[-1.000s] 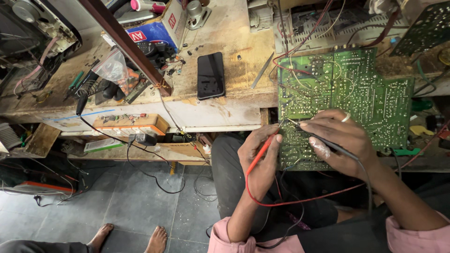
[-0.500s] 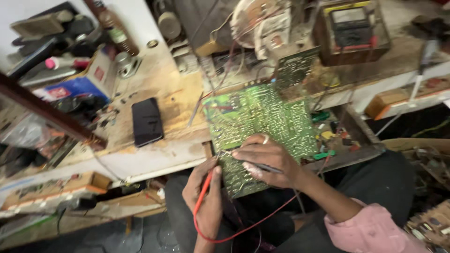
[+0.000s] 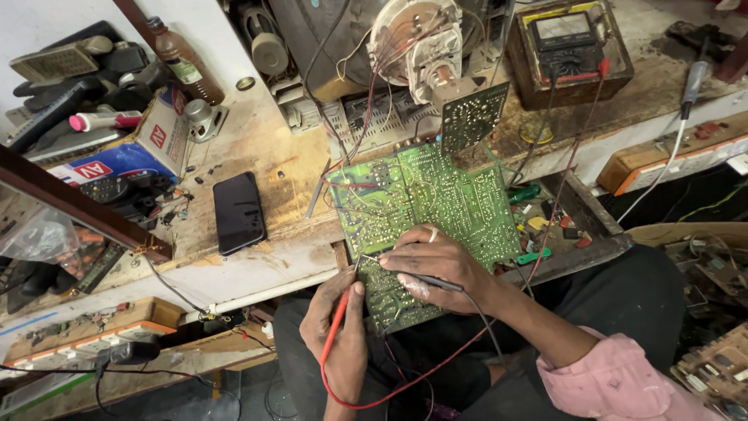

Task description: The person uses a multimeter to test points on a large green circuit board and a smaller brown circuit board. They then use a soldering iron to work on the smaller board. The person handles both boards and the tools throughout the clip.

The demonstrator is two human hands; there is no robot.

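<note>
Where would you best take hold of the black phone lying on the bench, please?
Probably by its two long edges, from above. The black phone lies flat and face up on the wooden bench, its left, near and right sides free of clutter. The circuit board and both hands stay well to its right.

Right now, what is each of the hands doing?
Left hand: closed around red probe.
Right hand: closed on black probe, resting on green circuit board.

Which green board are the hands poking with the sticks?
The big green circuit board lying flat, under both hands. The small green board stands upright behind it, touched by no hand.
</note>
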